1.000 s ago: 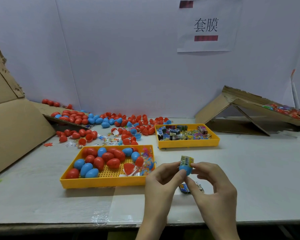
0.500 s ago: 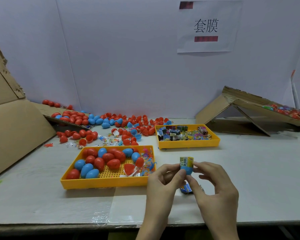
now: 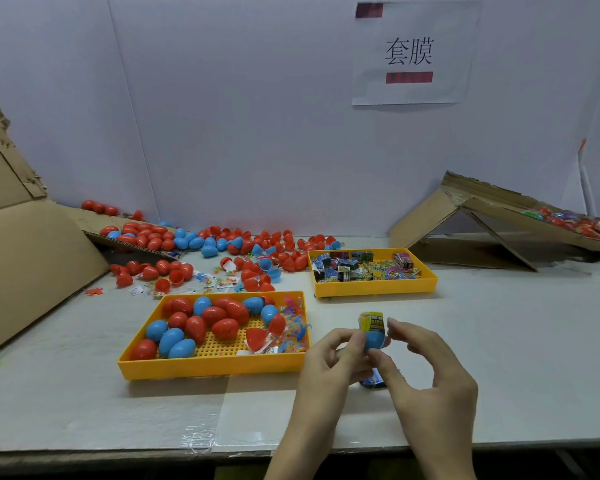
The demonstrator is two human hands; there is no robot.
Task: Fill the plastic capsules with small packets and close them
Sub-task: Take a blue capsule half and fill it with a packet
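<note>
My left hand (image 3: 329, 362) pinches a blue capsule half (image 3: 374, 339) held upright above the table. A yellow packet (image 3: 372, 322) sticks out of its top. My right hand (image 3: 430, 372) is beside it, thumb on the capsule's lower side and index fingertip near the packet, the other fingers loosely spread. Under the hands another blue piece (image 3: 374, 379) lies on the table, partly hidden. The left yellow tray (image 3: 208, 367) holds closed red and blue capsules and small toys. The right yellow tray (image 3: 374, 289) holds several small packets.
Loose red and blue capsules and halves (image 3: 222, 244) are scattered behind the trays. A cardboard ramp (image 3: 25, 258) stands at left and another cardboard ramp (image 3: 499, 216) with wrapped items at right. The table's front edge (image 3: 153, 452) is close to me.
The capsule half with the packet has risen slightly. My right hand's fingers have spread and lifted off the packet's top.
</note>
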